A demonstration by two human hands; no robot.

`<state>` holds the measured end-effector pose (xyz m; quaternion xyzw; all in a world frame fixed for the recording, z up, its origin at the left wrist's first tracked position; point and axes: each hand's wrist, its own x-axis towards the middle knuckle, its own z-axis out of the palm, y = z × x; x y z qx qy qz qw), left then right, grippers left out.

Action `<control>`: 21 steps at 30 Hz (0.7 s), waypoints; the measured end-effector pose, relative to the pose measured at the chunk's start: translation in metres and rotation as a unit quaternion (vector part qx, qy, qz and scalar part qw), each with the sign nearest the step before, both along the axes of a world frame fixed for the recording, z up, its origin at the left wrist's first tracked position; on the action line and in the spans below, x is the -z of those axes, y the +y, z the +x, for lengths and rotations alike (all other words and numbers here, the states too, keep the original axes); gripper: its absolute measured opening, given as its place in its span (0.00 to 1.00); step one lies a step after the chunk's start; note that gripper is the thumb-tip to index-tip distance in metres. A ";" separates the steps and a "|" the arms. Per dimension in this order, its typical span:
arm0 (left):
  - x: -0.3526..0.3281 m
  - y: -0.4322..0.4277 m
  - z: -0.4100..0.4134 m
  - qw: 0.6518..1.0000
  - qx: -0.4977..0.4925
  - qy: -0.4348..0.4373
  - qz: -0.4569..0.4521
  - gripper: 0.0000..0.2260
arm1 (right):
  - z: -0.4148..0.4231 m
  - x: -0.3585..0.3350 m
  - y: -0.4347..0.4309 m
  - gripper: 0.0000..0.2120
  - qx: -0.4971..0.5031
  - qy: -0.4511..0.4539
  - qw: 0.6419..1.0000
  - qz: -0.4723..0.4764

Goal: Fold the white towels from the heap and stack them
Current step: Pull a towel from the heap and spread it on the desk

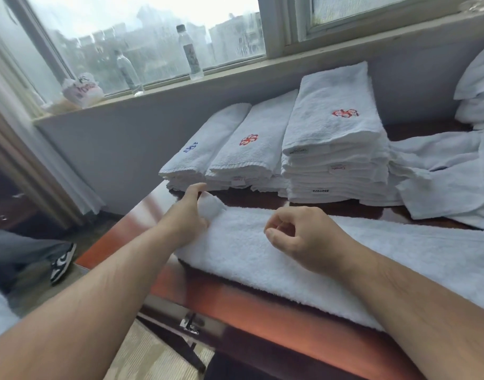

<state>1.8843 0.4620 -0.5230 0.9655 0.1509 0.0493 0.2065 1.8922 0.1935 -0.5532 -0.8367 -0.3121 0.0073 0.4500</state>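
three folded stacks stand far; the heap remains at right. left hand pinches the half-folded towel's left end; right hand is curled, seemingly empty.

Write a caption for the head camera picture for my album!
Left hand pinches a corner of the long towel on the table; folded stacks wait behind.

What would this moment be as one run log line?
step: folding | left hand: pinches towel corner | right hand: curled over towel, holding nothing | folded stacks: three, behind towel | heap: at right
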 end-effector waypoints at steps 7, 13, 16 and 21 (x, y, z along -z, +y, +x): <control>-0.026 0.031 -0.014 0.971 0.021 0.082 -0.221 0.32 | 0.001 0.002 0.001 0.06 0.007 0.022 1.000 0.021; -0.026 0.040 -0.025 0.951 -0.068 0.102 -0.282 0.24 | -0.001 -0.001 0.001 0.05 0.008 0.028 0.999 0.021; -0.027 0.035 -0.032 0.917 -0.110 0.110 -0.367 0.21 | -0.002 -0.003 0.002 0.06 0.017 0.023 0.999 0.017; -0.053 0.023 -0.033 0.888 -0.064 0.047 -0.452 0.19 | -0.002 -0.008 0.000 0.06 0.030 0.031 0.999 0.009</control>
